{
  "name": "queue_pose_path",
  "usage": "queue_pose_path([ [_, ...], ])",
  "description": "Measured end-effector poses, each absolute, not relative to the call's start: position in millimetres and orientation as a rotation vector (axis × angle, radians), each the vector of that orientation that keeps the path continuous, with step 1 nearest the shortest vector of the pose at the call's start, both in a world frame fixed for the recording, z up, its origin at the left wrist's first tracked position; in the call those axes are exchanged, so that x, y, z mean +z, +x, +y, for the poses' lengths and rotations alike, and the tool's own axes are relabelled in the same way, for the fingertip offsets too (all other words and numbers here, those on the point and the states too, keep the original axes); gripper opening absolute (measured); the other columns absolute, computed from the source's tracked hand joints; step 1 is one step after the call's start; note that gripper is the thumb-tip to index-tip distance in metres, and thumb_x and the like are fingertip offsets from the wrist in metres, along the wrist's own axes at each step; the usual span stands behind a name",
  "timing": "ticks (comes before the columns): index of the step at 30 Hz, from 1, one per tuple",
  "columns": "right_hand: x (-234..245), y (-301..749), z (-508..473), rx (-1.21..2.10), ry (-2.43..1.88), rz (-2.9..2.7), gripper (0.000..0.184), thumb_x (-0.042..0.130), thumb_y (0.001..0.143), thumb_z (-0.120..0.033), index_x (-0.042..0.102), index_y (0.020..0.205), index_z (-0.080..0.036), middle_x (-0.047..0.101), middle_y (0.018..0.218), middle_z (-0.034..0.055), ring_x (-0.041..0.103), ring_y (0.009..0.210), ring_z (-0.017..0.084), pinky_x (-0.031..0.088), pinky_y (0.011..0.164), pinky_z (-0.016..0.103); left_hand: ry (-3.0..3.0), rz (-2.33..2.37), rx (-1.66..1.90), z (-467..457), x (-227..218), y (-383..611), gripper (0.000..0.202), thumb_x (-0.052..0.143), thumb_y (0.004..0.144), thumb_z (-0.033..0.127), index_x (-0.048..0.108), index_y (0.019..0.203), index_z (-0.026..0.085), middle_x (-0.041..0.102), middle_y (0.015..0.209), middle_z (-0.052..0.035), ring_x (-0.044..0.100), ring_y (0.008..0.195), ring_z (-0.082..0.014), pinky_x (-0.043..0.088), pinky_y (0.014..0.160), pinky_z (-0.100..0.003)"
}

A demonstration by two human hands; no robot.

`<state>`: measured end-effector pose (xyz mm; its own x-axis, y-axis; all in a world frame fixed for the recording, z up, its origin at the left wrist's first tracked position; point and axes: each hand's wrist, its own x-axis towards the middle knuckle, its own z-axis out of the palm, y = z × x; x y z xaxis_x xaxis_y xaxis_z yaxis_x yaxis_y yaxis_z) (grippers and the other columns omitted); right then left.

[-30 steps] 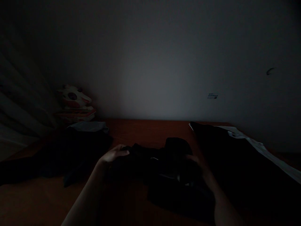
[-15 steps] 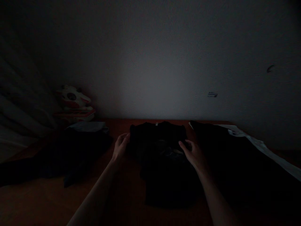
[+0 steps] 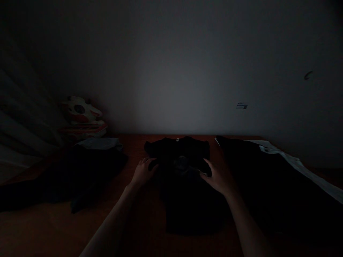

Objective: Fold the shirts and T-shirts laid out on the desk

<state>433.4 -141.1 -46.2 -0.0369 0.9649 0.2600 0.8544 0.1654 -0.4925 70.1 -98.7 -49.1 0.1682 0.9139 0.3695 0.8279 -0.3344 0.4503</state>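
Observation:
A black T-shirt (image 3: 193, 207) lies spread on the brown table, its collar with a small white label (image 3: 177, 140) at the far side. A dim print shows on its front. At the shirt's left edge, below the sleeve, rests my left hand (image 3: 143, 171), thumb and fingers apart in a curve. My right hand (image 3: 216, 176) is at the opposite edge, thumb and forefinger spread over the cloth. Neither hand visibly grips the fabric; darkness hides where the fingertips meet it.
Dark clothes (image 3: 88, 171) with a grey piece (image 3: 100, 143) lie on the table (image 3: 34, 228) at left. More black clothing (image 3: 268, 185) and a white garment (image 3: 294, 166) are at right. Behind stand a cow-shaped toy (image 3: 81, 109), a curtain (image 3: 18, 121) and a wall (image 3: 182, 71).
My left hand has moved inward and a little down along the shirt's edge, its fingers opening. My right hand has shifted slightly inward and down, thumb and forefinger wider apart.

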Motion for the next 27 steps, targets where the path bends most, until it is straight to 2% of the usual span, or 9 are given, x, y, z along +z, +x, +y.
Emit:
queue_pose_path([
  [3, -49.1, 436.9, -138.2, 0.137, -1.796, -1.872, 0.055, 0.059, 0.089, -0.045, 0.059, 0.135, -0.016, 0.066, 0.129, 0.0170, 0.063, 0.120, 0.031, 0.047, 0.102, 0.044, 2.216, 1.748, 0.879, -97.9, -44.5, 61.5, 0.032, 0.054, 0.088, 0.026, 0.074, 0.113, 0.023, 0.074, 0.114, -0.0098, 0.069, 0.103, -0.0272, 0.053, 0.095, -0.040],
  [6, -53.9, 439.8, -135.1, -0.052, -1.858, -1.810, 0.055, 0.061, 0.086, -0.054, 0.065, 0.125, -0.016, 0.068, 0.118, 0.0183, 0.064, 0.111, 0.034, 0.049, 0.095, 0.046, 2.123, 1.757, 0.905, -95.6, -41.1, 50.5, 0.034, 0.051, 0.084, 0.019, 0.076, 0.106, 0.025, 0.076, 0.110, -0.0067, 0.071, 0.102, -0.0256, 0.054, 0.092, -0.036],
  [9, -56.8, 439.5, -133.8, -0.111, -1.887, -1.686, 0.055, 0.063, 0.083, -0.059, 0.066, 0.119, -0.017, 0.069, 0.109, 0.0166, 0.065, 0.102, 0.033, 0.050, 0.088, 0.045, 1.977, 1.852, 1.075, -89.6, -41.8, 39.8, 0.030, 0.051, 0.083, 0.021, 0.077, 0.100, 0.024, 0.077, 0.107, -0.0073, 0.072, 0.099, -0.0262, 0.055, 0.091, -0.036],
  [12, -54.3, 433.9, -135.5, 0.075, -1.851, -1.640, 0.052, 0.062, 0.084, -0.060, 0.065, 0.117, -0.020, 0.072, 0.100, 0.0112, 0.069, 0.092, 0.028, 0.052, 0.082, 0.039, 1.713, 1.924, 1.294, -82.4, -45.3, 34.5, 0.028, 0.053, 0.086, 0.028, 0.075, 0.101, 0.021, 0.076, 0.107, -0.0101, 0.072, 0.095, -0.0259, 0.055, 0.089, -0.037],
  [14, -49.8, 428.2, -138.4, 0.203, -1.802, -1.672, 0.054, 0.062, 0.084, -0.062, 0.064, 0.120, -0.022, 0.073, 0.105, 0.0104, 0.070, 0.095, 0.027, 0.052, 0.084, 0.038, 1.627, 1.890, 1.429, -80.5, -45.6, 36.8, 0.030, 0.054, 0.088, 0.035, 0.071, 0.107, 0.019, 0.074, 0.111, -0.0124, 0.071, 0.099, -0.0262, 0.055, 0.091, -0.039],
  [17, -43.0, 420.6, -144.4, 0.337, -1.740, -1.778, 0.070, 0.065, 0.082, -0.066, 0.058, 0.136, -0.022, 0.069, 0.126, 0.0140, 0.067, 0.113, 0.031, 0.050, 0.096, 0.043, 1.843, 1.791, 1.553, -87.6, -38.8, 49.2, 0.035, 0.057, 0.089, 0.044, 0.068, 0.111, 0.019, 0.070, 0.121, -0.0147, 0.064, 0.116, -0.0288, 0.050, 0.101, -0.044],
  [21, -42.5, 419.0, -150.2, 0.467, -1.605, -1.995, 0.098, 0.077, 0.070, -0.068, 0.044, 0.150, -0.022, 0.059, 0.142, 0.0158, 0.056, 0.130, 0.033, 0.041, 0.109, 0.051, 2.344, 1.540, 1.168, -109.7, -26.1, 69.0, 0.042, 0.057, 0.092, 0.049, 0.063, 0.125, 0.023, 0.067, 0.128, -0.0118, 0.059, 0.123, -0.0289, 0.043, 0.110, -0.046],
  [24, -48.6, 422.1, -149.9, 0.456, -1.556, -2.060, 0.101, 0.080, 0.066, -0.066, 0.042, 0.151, -0.026, 0.054, 0.146, 0.0144, 0.052, 0.134, 0.033, 0.039, 0.111, 0.052, 2.483, 1.456, 0.855, -119.1, -27.5, 75.1, 0.065, 0.063, 0.088, 0.057, 0.052, 0.142, 0.022, 0.062, 0.138, -0.0137, 0.055, 0.128, -0.0326, 0.040, 0.111, -0.049],
  [27, -52.8, 422.6, -146.3, 0.386, -1.596, -2.046, 0.103, 0.082, 0.065, -0.065, 0.042, 0.151, -0.026, 0.052, 0.148, 0.0148, 0.051, 0.134, 0.034, 0.041, 0.110, 0.052, 2.464, 1.544, 0.770, -116.0, -37.4, 73.7, 0.078, 0.064, 0.085, 0.063, 0.047, 0.148, 0.019, 0.058, 0.144, -0.0170, 0.053, 0.132, -0.0357, 0.041, 0.111, -0.052],
])
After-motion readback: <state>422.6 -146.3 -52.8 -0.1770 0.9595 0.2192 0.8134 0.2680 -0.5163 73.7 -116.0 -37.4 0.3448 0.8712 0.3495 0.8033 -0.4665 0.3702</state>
